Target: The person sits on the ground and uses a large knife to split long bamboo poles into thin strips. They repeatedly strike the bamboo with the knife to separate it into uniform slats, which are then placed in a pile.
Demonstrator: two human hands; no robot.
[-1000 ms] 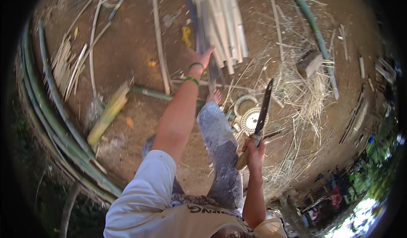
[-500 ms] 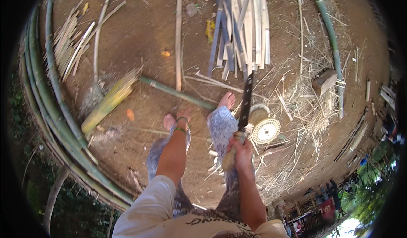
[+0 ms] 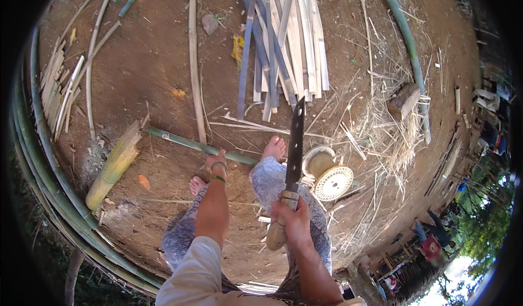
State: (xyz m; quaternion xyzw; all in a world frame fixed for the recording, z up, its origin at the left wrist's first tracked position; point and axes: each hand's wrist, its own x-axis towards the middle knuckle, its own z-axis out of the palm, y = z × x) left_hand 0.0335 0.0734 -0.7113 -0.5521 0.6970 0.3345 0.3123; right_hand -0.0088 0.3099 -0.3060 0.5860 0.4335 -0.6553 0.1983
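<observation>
In my right hand [image 3: 293, 219] is the wooden handle of a large machete [image 3: 295, 142]; its dark blade, with holes along it, points away from me. My left hand [image 3: 216, 160] reaches down to a green bamboo pole [image 3: 182, 138] lying on the ground, the fingers closed around it between my bare feet. A green bracelet circles that wrist. Beyond the blade tip lies a bundle of split bamboo strips [image 3: 297, 39], pale and dark. A cream plastic spool [image 3: 333, 183] rests on its side to the right of the blade.
Long green bamboo poles [image 3: 52, 183] curve along the left. Nearby lies a thick yellow-green bamboo piece [image 3: 114, 164] with a splintered end. A wood block [image 3: 404, 101] sits among shavings [image 3: 376, 148] at the right. A pale pole [image 3: 196, 61] lies lengthwise ahead.
My left hand has moved onto the green bamboo pole and closed on it. My right hand has shifted left and nearer with the machete, whose blade now points more upright in view.
</observation>
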